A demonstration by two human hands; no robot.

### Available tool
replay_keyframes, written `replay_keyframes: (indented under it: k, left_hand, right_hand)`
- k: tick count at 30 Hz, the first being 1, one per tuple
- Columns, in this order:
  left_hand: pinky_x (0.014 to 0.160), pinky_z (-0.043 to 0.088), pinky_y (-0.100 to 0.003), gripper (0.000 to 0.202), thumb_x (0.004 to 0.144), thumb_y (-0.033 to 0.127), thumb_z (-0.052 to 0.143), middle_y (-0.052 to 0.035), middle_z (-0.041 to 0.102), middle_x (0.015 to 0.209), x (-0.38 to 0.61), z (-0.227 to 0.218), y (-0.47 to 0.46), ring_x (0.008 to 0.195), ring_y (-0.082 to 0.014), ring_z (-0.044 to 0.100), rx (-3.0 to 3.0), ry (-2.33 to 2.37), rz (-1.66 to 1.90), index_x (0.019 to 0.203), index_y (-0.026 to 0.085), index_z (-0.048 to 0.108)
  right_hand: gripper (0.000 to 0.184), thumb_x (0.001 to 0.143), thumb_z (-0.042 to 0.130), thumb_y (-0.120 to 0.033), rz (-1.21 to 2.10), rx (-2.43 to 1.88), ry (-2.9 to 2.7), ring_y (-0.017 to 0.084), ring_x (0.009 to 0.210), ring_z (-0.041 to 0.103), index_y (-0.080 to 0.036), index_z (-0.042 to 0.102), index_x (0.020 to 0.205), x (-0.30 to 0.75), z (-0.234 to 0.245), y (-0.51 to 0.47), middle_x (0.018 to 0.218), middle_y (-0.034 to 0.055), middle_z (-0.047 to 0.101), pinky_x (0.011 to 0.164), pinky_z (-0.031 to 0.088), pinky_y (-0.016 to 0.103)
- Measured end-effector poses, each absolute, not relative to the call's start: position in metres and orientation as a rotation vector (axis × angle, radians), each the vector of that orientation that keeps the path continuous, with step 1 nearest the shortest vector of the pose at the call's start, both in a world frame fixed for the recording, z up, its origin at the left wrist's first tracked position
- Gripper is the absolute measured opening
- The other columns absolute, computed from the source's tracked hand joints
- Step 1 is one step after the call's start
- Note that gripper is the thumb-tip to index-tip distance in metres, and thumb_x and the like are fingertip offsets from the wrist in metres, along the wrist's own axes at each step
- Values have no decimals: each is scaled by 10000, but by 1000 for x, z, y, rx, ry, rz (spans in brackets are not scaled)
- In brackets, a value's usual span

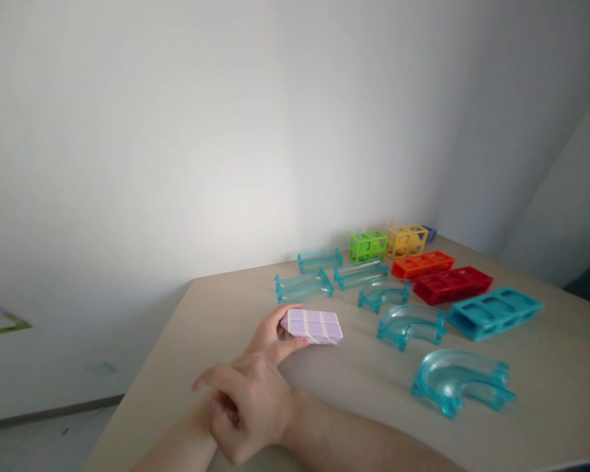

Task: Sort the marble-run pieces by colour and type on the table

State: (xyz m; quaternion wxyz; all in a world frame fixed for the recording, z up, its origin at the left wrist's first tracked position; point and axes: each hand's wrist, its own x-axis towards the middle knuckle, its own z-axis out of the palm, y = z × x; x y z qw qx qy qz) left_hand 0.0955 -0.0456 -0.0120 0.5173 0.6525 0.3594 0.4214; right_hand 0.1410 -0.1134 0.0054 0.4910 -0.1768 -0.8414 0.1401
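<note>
My left hand [269,339] reaches forward over the beige table [550,400] and grips the near end of a lilac rectangular block [314,326] with a white grid on it, thumb below and fingers above. My right hand [248,410] lies across my left wrist with its fingers curled in and the index finger sticking out to the left; nothing shows in it.
Beyond the lilac block lie three straight clear teal track pieces [303,286]. To the right are three curved teal tracks [459,381], a teal block [494,311], red [452,284] and orange [423,264] blocks, and green [368,246] and yellow [406,240] cubes by the wall. The table edge drops off at left.
</note>
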Motion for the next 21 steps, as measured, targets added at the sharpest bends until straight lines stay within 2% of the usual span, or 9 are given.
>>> replay_keyframes:
  k: [3,7,11,14,18,21]
  left_hand:
    - [976,440,-370,718,643,215,824,-119,655,1224,112,-5,-40,1115,-261,599,1452,703,977,1311,172,562]
    - [1008,429,-431,639,710,141,738,-109,659,1232,129,0,-26,1124,-270,598,1508,591,900,1324,206,570]
    - [1079,367,-476,560,796,74,555,-83,578,1342,139,-5,-23,1232,-272,516,1841,598,985,1321,268,577]
    - [1120,307,-482,628,810,40,467,-90,514,1363,140,-6,-31,1292,-270,439,2224,629,1092,1377,307,511]
    - [1137,265,-496,663,787,70,525,-115,391,1439,139,3,-43,1347,-311,351,2631,479,946,1411,289,468]
    - [1151,244,-495,608,785,205,630,-134,319,1494,141,15,-48,1392,-347,276,2734,322,745,1379,245,512]
  right_hand:
    - [465,592,432,-191,327,-455,-2040,146,403,525,-179,582,1032,142,4,-112,450,-59,490,431,432,216]
    - [482,584,445,-190,351,-497,-2091,148,420,553,-171,581,1046,143,3,-110,459,-61,512,445,466,214]
    - [468,601,456,-195,346,-551,-2100,139,420,566,-176,605,1044,143,4,-109,491,-43,568,454,482,209]
    - [464,598,454,-204,349,-544,-2086,133,412,569,-183,625,1029,142,6,-110,479,-35,581,449,474,199]
    - [457,574,447,-211,338,-534,-2064,140,398,571,-176,651,982,142,12,-113,471,-13,600,419,449,202]
    - [441,569,438,-218,311,-527,-2051,146,393,575,-169,666,944,143,16,-116,473,5,618,399,430,209]
